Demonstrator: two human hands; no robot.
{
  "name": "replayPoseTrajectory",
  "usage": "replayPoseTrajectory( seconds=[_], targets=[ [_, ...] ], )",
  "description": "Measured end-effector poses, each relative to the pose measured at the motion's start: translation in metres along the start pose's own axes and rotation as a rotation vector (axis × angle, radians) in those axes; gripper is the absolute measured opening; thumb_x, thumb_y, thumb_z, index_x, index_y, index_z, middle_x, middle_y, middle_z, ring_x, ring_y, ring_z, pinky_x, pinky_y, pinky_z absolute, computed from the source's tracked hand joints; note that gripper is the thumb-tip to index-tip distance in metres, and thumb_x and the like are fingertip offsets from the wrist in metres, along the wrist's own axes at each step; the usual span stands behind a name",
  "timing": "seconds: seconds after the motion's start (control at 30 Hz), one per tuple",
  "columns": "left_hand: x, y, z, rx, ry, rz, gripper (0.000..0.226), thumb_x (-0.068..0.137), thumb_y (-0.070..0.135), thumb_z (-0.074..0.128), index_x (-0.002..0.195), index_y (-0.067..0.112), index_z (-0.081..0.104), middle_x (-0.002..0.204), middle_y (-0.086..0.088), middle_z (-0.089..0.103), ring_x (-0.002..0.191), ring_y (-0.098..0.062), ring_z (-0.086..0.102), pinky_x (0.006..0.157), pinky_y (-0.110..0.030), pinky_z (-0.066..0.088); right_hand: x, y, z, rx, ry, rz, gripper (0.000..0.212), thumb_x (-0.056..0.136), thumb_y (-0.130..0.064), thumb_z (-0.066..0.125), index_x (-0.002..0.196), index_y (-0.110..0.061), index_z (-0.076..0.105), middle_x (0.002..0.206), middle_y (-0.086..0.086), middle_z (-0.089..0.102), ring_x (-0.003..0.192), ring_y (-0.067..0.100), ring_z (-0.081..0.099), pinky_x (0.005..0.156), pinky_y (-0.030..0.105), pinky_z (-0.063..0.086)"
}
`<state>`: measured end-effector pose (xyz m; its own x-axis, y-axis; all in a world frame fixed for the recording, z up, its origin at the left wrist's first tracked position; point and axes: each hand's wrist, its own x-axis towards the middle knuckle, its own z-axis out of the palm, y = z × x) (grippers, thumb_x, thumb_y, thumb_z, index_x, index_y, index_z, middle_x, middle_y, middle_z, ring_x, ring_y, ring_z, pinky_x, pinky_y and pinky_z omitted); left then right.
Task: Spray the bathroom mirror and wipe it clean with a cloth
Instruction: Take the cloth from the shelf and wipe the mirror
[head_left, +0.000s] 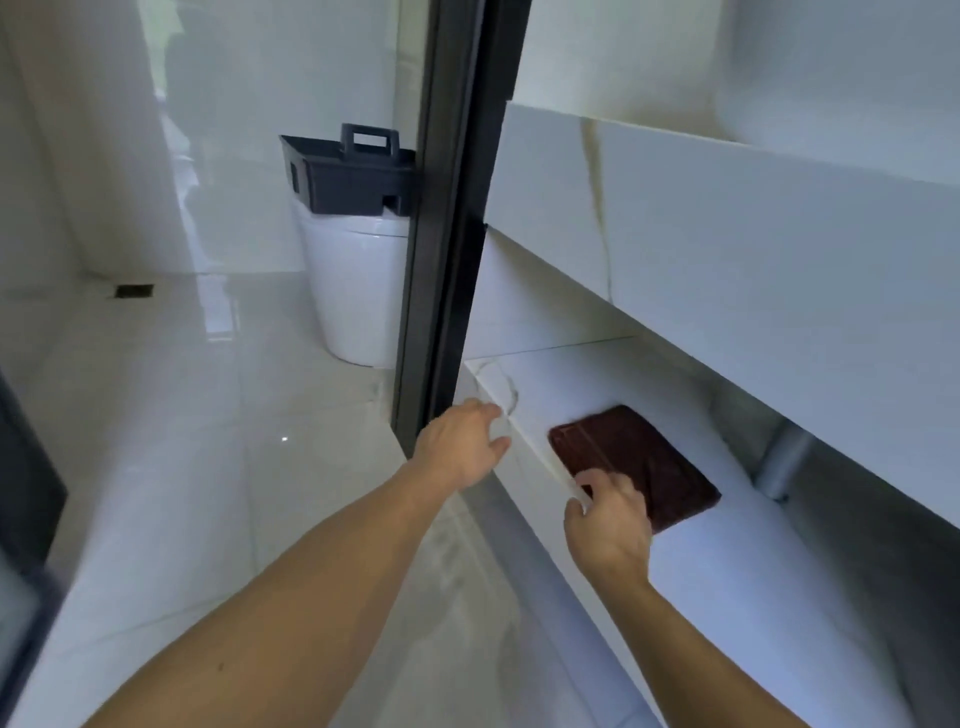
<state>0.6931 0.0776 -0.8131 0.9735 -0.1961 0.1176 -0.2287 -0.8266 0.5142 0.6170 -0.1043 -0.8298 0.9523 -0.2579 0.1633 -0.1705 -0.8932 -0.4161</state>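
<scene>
Head view looks down at a low white shelf (701, 561) under the vanity, where a folded brown cloth (641, 460) lies flat near the front edge. Right hand (608, 525) reaches over that edge, its curled fingers (615, 486) touching the cloth's near corner; whether they pinch it cannot be told. Left hand (462, 447) hovers just left of the shelf's front corner, fingers loosely spread and holding nothing, apart from the cloth. Behind a black door frame (447, 234), a dark caddy (348, 174) sits on a white toilet (353, 291).
</scene>
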Motion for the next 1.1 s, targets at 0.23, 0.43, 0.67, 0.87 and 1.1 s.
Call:
replayPoseTrajectory(
  seconds=[0.23, 0.43, 0.67, 0.87, 1.1],
  targets=[
    [0.044, 0.055, 0.068, 0.091, -0.171, 0.250, 0.053, 0.105, 0.031, 0.040, 0.156, 0.028, 0.028, 0.167, 0.000, 0.016, 0.151, -0.018, 0.022, 0.122, -0.031, 0.019, 0.017, 0.076, -0.009, -0.172, -0.097, 0.022, 0.058, 0.092, -0.017, 0.052, 0.149, -0.021, 0.041, 0.157, 0.001, 0.036, 0.143, 0.024, 0.033, 0.118, 0.038, 0.028],
    [0.067, 0.090, 0.098, 0.356, -0.321, 0.430, 0.053, 0.102, 0.029, 0.035, 0.155, 0.034, 0.028, 0.165, 0.004, 0.021, 0.152, -0.015, 0.016, 0.124, -0.043, 0.005, 0.028, 0.080, -0.018, -0.293, -0.118, -0.044, 0.059, 0.084, -0.046, 0.057, 0.139, -0.028, 0.047, 0.140, -0.005, 0.048, 0.126, 0.022, 0.046, 0.103, 0.035, 0.041],
    [0.052, 0.071, 0.075, 0.468, -0.349, 0.549, 0.080, 0.079, 0.028, 0.060, 0.153, 0.037, 0.031, 0.157, 0.009, 0.032, 0.142, -0.016, 0.030, 0.121, -0.045, 0.008, 0.021, 0.069, -0.022, -0.451, -0.090, -0.090, 0.069, 0.074, -0.069, 0.067, 0.127, -0.028, 0.049, 0.125, -0.005, 0.055, 0.116, 0.021, 0.052, 0.096, 0.036, 0.042],
    [0.028, 0.054, 0.078, 0.591, -0.149, 0.671, 0.095, 0.071, 0.015, 0.072, 0.154, 0.028, 0.028, 0.153, 0.006, 0.035, 0.132, -0.018, 0.038, 0.107, -0.036, 0.024, 0.004, 0.059, -0.021, -0.493, -0.041, -0.125, 0.063, 0.079, -0.051, 0.073, 0.129, -0.024, 0.046, 0.126, -0.004, 0.058, 0.115, 0.019, 0.055, 0.099, 0.033, 0.042],
    [0.034, 0.054, 0.073, 0.521, -0.129, 0.688, 0.079, 0.079, 0.003, 0.063, 0.150, 0.029, 0.039, 0.146, 0.006, 0.043, 0.125, -0.018, 0.045, 0.104, -0.033, 0.033, 0.008, 0.059, -0.024, -0.338, -0.069, -0.084, 0.043, 0.086, -0.046, 0.071, 0.121, -0.023, 0.062, 0.120, -0.002, 0.058, 0.111, 0.018, 0.053, 0.093, 0.030, 0.050]
  ],
)
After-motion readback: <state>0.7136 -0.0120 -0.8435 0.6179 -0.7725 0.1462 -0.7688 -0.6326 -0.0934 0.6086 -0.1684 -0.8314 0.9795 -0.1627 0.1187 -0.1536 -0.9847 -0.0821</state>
